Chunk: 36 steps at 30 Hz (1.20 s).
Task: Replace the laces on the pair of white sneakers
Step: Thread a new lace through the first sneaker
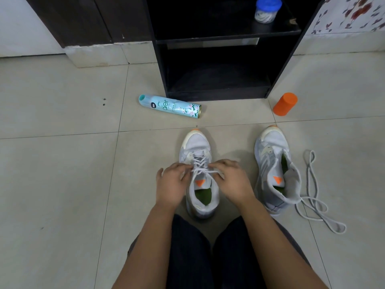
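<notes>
Two white sneakers with orange tabs stand on the tiled floor, toes pointing away from me. The left sneaker carries a criss-crossed white lace through its eyelets. My left hand pinches that lace at the shoe's left side. My right hand pinches the lace on the right side. The right sneaker has no lace in it and its tongue lies open. A loose grey-white lace lies in loops on the floor to its right.
A pale blue spray can lies on its side beyond the shoes. An orange cup lies tipped at the right. A black shelf unit stands behind, with a blue-lidded jar on its upper shelf. My knees are at the bottom.
</notes>
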Each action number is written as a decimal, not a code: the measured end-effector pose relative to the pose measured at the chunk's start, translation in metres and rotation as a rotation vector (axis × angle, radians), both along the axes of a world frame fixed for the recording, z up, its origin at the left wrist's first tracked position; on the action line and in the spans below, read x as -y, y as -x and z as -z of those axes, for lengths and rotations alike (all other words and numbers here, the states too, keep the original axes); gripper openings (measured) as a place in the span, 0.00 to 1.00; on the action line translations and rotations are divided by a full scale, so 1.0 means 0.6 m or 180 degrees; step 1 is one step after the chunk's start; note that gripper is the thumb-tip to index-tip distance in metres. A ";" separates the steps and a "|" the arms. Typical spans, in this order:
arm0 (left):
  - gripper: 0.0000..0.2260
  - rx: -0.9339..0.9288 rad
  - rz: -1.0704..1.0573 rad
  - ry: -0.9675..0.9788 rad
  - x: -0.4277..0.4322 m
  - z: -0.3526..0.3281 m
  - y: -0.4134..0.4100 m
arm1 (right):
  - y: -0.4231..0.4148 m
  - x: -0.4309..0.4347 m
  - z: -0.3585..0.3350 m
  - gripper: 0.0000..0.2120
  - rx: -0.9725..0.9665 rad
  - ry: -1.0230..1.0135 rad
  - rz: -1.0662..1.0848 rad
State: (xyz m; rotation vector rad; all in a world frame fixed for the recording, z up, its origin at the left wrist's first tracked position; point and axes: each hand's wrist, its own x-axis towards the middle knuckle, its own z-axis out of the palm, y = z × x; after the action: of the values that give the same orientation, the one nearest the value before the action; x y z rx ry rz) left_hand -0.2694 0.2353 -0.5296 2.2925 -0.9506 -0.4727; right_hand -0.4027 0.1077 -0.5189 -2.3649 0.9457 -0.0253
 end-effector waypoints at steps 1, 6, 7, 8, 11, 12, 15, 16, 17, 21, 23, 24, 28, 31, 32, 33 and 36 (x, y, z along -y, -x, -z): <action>0.08 -0.0040 -0.0024 0.0172 0.002 0.002 0.000 | -0.005 -0.003 -0.004 0.14 0.0124 0.0015 -0.0053; 0.04 -0.0175 -0.0134 0.0365 0.003 0.002 0.001 | 0.003 -0.003 -0.015 0.12 0.0278 -0.0338 0.0234; 0.04 -0.0208 -0.0132 0.0364 0.002 0.001 0.002 | 0.006 -0.002 -0.016 0.10 0.0303 -0.0356 0.0264; 0.03 -0.0210 -0.0128 0.0349 0.002 0.000 0.002 | 0.006 0.000 -0.017 0.08 0.0339 -0.0351 0.0316; 0.04 -0.0126 -0.0164 0.0171 -0.001 0.002 0.000 | 0.011 0.009 -0.015 0.06 0.0402 -0.0466 0.0623; 0.04 -0.0125 -0.0207 0.0085 -0.002 0.004 -0.001 | 0.014 0.013 -0.011 0.06 0.0342 -0.0535 0.0712; 0.06 -0.0282 -0.0351 -0.0145 -0.004 0.008 -0.001 | 0.019 0.018 0.001 0.07 0.0205 -0.0797 0.0815; 0.06 -0.0372 -0.0370 -0.0181 -0.001 0.006 0.002 | 0.018 0.016 0.003 0.07 0.0295 -0.0904 0.0812; 0.06 -0.0449 -0.0349 -0.0174 0.004 0.005 0.004 | 0.011 0.012 0.005 0.07 0.0444 -0.1007 0.0810; 0.09 -0.0983 -0.0364 0.0426 0.025 0.000 0.019 | -0.030 -0.016 0.000 0.10 0.1272 -0.1925 0.1199; 0.10 -0.1528 -0.0591 0.0782 0.033 -0.005 0.025 | -0.043 -0.026 -0.001 0.12 0.1532 -0.2251 0.1356; 0.11 -0.1813 -0.0703 0.0893 0.035 -0.008 0.027 | -0.046 -0.028 -0.001 0.13 0.1599 -0.2303 0.1385; 0.12 -0.2550 -0.0961 0.1207 0.039 -0.023 0.026 | -0.049 -0.027 0.003 0.10 0.1690 -0.2493 0.1467; 0.10 -0.2652 -0.0890 0.1411 0.037 -0.022 0.024 | -0.050 -0.030 0.010 0.11 0.1658 -0.2598 0.1353; 0.10 -0.2582 -0.0831 0.1455 0.035 -0.019 0.025 | -0.049 -0.031 0.011 0.11 0.1675 -0.2624 0.1300; 0.10 -0.2488 -0.0757 0.1492 0.035 -0.017 0.025 | -0.048 -0.031 0.012 0.11 0.1710 -0.2658 0.1249; 0.11 -0.2172 -0.0397 0.1499 0.031 -0.009 0.027 | -0.045 -0.028 0.013 0.10 0.1798 -0.2712 0.1143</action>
State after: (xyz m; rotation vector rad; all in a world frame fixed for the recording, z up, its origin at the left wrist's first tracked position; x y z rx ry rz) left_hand -0.2853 0.2165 -0.5242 1.5818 -0.4994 -0.8078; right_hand -0.3756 0.1247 -0.5269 -1.2866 0.8472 -0.3398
